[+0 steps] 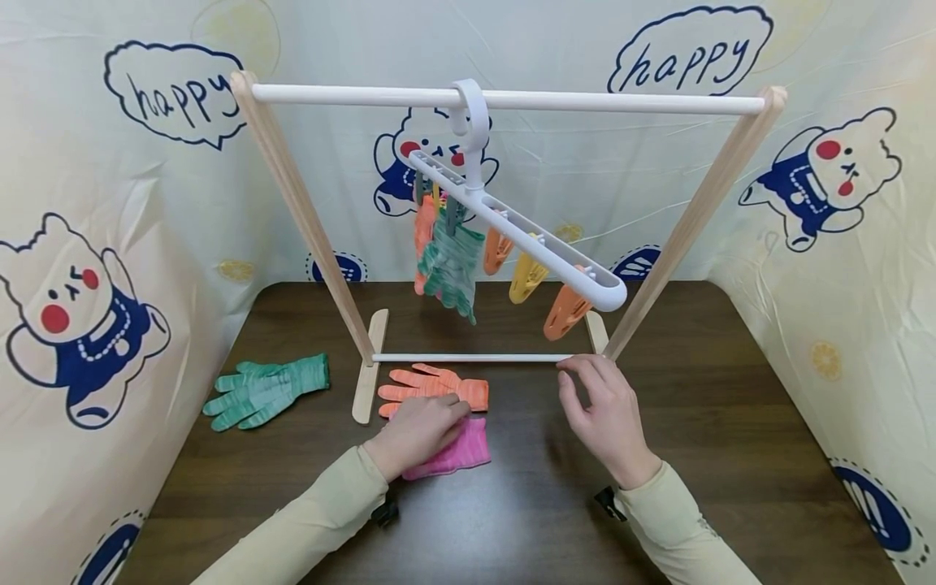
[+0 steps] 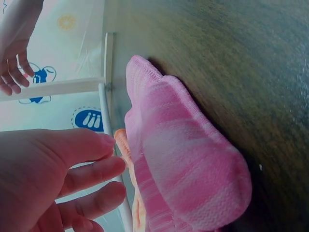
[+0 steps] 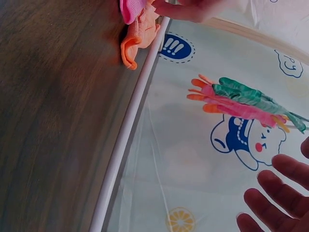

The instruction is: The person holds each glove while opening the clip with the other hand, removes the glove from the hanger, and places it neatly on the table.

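Observation:
My left hand (image 1: pixel 418 432) hovers over a pink knit glove (image 1: pixel 462 453), its fingers loosely bent with nothing between them. In the left wrist view the thick, rounded thumb side of the pink glove (image 2: pixel 193 159) stands beside the fingertips. An orange glove (image 1: pixel 475 394) lies flat just beyond it, partly covered by the hand. My right hand (image 1: pixel 605 416) is raised near the right end of the low white bar (image 1: pixel 468 357), fingers relaxed and holding nothing. Further left lies a green glove (image 1: pixel 272 392) with its fingers spread.
A wooden rack (image 1: pixel 300 203) with a white top rod (image 1: pixel 621 101) carries a white clip hanger (image 1: pixel 526 236). Green (image 1: pixel 455 264), orange (image 1: pixel 424 231) and pink gloves (image 3: pixel 246 110) hang from its far end. Orange (image 1: pixel 567 315) and yellow clips (image 1: pixel 528 278) dangle at its near end.

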Available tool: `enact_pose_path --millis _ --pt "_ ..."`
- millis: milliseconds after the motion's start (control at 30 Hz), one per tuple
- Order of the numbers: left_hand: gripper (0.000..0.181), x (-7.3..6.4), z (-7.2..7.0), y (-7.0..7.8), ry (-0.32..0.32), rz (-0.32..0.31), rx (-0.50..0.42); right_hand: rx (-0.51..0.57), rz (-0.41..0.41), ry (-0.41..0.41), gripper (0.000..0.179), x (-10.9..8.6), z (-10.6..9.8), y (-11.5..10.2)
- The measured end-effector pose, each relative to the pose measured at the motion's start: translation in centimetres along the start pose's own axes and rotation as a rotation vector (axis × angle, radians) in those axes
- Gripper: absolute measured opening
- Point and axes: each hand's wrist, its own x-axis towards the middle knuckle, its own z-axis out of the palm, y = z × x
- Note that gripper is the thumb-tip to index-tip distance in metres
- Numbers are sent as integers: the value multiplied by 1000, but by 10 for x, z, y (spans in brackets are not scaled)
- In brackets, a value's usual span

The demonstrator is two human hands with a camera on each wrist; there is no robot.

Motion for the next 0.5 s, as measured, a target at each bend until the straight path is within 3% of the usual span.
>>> enact_pose_path --millis 267,500 --pt "12 -2 -3 1 41 -21 -5 20 7 -24 16 2 2 -2" --pt "16 0 -11 3 133 -68 -66 27 -33 -14 17 6 6 -2"
